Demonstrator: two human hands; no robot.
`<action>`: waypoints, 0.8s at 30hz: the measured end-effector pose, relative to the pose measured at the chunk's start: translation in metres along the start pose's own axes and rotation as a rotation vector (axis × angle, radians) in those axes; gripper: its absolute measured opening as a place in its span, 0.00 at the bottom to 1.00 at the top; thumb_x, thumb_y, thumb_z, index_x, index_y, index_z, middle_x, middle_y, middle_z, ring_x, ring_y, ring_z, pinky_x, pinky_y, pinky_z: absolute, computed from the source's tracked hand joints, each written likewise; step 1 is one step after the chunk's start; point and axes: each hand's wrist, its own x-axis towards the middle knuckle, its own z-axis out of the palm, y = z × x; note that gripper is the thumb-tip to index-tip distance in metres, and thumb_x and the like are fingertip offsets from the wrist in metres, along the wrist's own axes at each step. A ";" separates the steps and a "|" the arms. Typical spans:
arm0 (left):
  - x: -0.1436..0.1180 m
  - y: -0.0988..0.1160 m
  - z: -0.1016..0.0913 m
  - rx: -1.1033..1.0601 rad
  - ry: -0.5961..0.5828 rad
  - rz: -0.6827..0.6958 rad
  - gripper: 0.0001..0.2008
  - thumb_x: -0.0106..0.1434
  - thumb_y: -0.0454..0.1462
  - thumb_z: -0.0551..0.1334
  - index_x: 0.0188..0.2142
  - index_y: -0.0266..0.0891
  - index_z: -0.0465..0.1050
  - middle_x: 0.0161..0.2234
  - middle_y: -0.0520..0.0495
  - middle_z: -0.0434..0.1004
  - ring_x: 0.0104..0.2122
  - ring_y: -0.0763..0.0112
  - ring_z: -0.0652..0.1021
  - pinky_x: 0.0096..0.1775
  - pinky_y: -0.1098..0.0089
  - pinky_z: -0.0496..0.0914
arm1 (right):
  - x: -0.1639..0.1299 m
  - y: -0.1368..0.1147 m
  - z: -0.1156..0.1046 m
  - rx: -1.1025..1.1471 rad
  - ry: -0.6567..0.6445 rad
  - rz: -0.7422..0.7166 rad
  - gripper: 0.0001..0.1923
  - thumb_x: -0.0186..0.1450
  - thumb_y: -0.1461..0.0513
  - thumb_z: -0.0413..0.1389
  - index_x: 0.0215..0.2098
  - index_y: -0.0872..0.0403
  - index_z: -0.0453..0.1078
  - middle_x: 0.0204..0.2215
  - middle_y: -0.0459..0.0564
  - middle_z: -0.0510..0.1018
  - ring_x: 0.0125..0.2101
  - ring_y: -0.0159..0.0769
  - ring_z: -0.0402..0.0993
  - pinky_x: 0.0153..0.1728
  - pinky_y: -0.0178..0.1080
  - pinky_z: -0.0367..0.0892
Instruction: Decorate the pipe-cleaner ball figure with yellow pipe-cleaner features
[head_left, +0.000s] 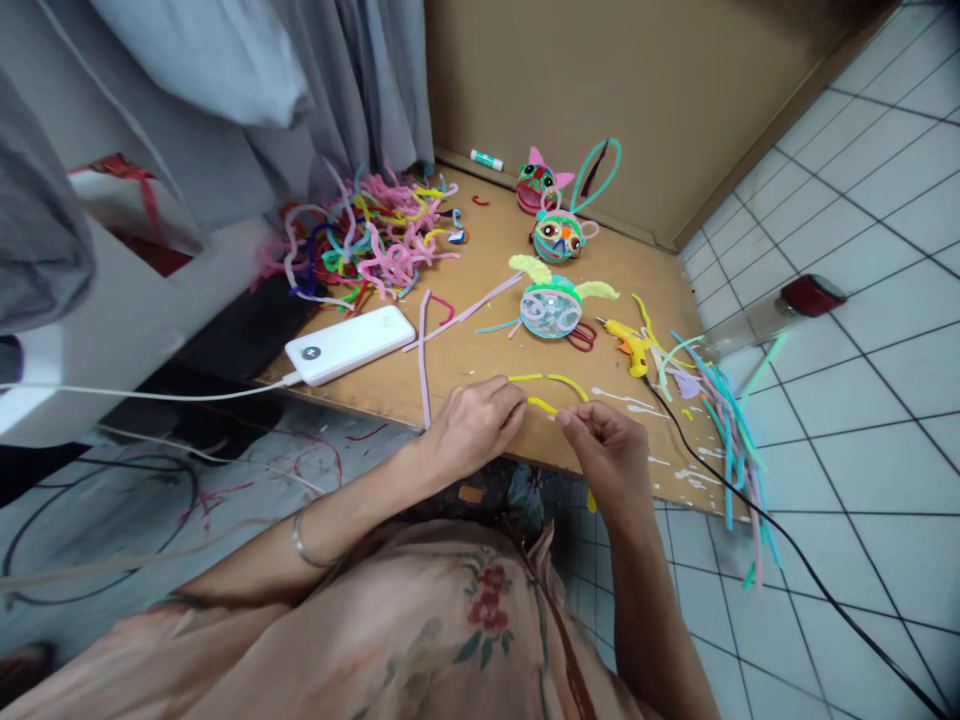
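Note:
A yellow pipe cleaner [541, 404] runs between my two hands at the near edge of the table, with a loop of it curving behind them. My left hand [480, 415] is closed on one part of it, fingers curled. Thumb and fingertips of my right hand [600, 440] pinch it a short way off, and a yellow end shows below that hand. Just beyond lies a clear ball [551, 312] with lilac spirals, a green band and pale yellow ear-like pieces. Red-handled scissors [583, 338] are partly hidden behind the ball.
A yellow glue gun [628, 345] lies right, its black cord trailing off the table. Tangled pipe cleaners [390, 235] fill the back left, near a white power bank [350, 345]. Two decorated balls [557, 236] and a glue stick [487, 160] sit behind. More pipe cleaners [735, 430] overhang the right edge.

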 end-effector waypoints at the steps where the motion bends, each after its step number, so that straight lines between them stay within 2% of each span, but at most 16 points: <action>1: 0.001 0.000 0.001 -0.025 0.002 -0.024 0.09 0.66 0.32 0.55 0.33 0.35 0.73 0.27 0.47 0.74 0.26 0.72 0.72 0.30 0.73 0.64 | 0.000 0.000 0.001 -0.002 -0.004 -0.006 0.12 0.59 0.55 0.57 0.22 0.54 0.70 0.16 0.40 0.64 0.19 0.26 0.56 0.22 0.32 0.52; 3: 0.003 0.000 0.004 -0.115 0.022 -0.106 0.09 0.64 0.31 0.55 0.29 0.36 0.71 0.25 0.49 0.72 0.24 0.74 0.70 0.29 0.73 0.62 | 0.000 0.002 0.003 -0.004 -0.010 -0.017 0.13 0.60 0.55 0.56 0.22 0.54 0.69 0.16 0.39 0.64 0.19 0.26 0.55 0.22 0.33 0.52; 5: 0.007 -0.001 0.007 -0.276 0.060 -0.248 0.08 0.61 0.31 0.56 0.26 0.37 0.68 0.22 0.51 0.68 0.23 0.76 0.67 0.28 0.74 0.61 | -0.001 0.004 0.007 -0.001 -0.011 -0.014 0.12 0.61 0.55 0.56 0.23 0.53 0.68 0.16 0.39 0.64 0.19 0.27 0.55 0.22 0.33 0.52; 9: 0.012 0.000 0.017 -0.800 0.092 -0.680 0.10 0.58 0.40 0.59 0.24 0.37 0.65 0.19 0.56 0.62 0.18 0.80 0.61 0.23 0.76 0.55 | -0.003 0.013 0.020 0.040 -0.001 0.021 0.13 0.61 0.54 0.55 0.24 0.53 0.68 0.17 0.40 0.66 0.19 0.28 0.58 0.22 0.33 0.53; 12: 0.010 0.000 0.021 -1.168 0.081 -0.860 0.15 0.53 0.46 0.63 0.25 0.37 0.65 0.18 0.57 0.61 0.16 0.83 0.57 0.21 0.76 0.52 | -0.004 0.018 0.025 0.077 0.006 0.045 0.14 0.61 0.52 0.55 0.25 0.53 0.67 0.17 0.40 0.66 0.20 0.28 0.58 0.22 0.33 0.53; 14: 0.007 -0.002 0.019 -1.281 -0.006 -0.871 0.19 0.51 0.49 0.66 0.25 0.36 0.66 0.18 0.57 0.60 0.16 0.83 0.57 0.20 0.76 0.51 | -0.002 0.018 0.021 0.081 0.004 0.052 0.14 0.61 0.52 0.56 0.25 0.53 0.67 0.17 0.40 0.65 0.20 0.28 0.57 0.22 0.33 0.53; 16: 0.003 -0.009 0.012 -1.257 -0.107 -0.828 0.21 0.52 0.53 0.66 0.25 0.35 0.69 0.17 0.56 0.61 0.16 0.82 0.58 0.20 0.76 0.51 | 0.002 0.016 0.014 0.058 -0.029 0.045 0.14 0.60 0.52 0.56 0.24 0.53 0.67 0.17 0.40 0.63 0.20 0.27 0.56 0.22 0.33 0.52; 19: 0.001 -0.021 -0.001 -1.029 -0.147 -0.706 0.22 0.56 0.53 0.64 0.32 0.34 0.74 0.24 0.52 0.69 0.20 0.80 0.63 0.22 0.76 0.55 | 0.009 0.012 0.002 -0.006 -0.119 0.011 0.13 0.59 0.54 0.56 0.22 0.54 0.67 0.16 0.40 0.63 0.19 0.27 0.55 0.22 0.33 0.51; 21: 0.003 -0.028 -0.009 -0.828 -0.188 -0.606 0.19 0.58 0.50 0.64 0.33 0.33 0.75 0.24 0.53 0.69 0.22 0.78 0.64 0.25 0.76 0.56 | 0.014 0.010 -0.004 -0.054 -0.161 -0.021 0.12 0.59 0.55 0.55 0.21 0.53 0.67 0.16 0.40 0.64 0.20 0.27 0.57 0.23 0.33 0.52; 24: 0.007 -0.029 -0.016 -0.686 -0.311 -0.455 0.16 0.61 0.46 0.60 0.32 0.33 0.76 0.23 0.52 0.68 0.25 0.76 0.65 0.27 0.75 0.57 | 0.018 0.008 -0.008 -0.122 -0.189 -0.064 0.12 0.59 0.56 0.55 0.20 0.53 0.67 0.16 0.41 0.66 0.21 0.29 0.60 0.24 0.33 0.54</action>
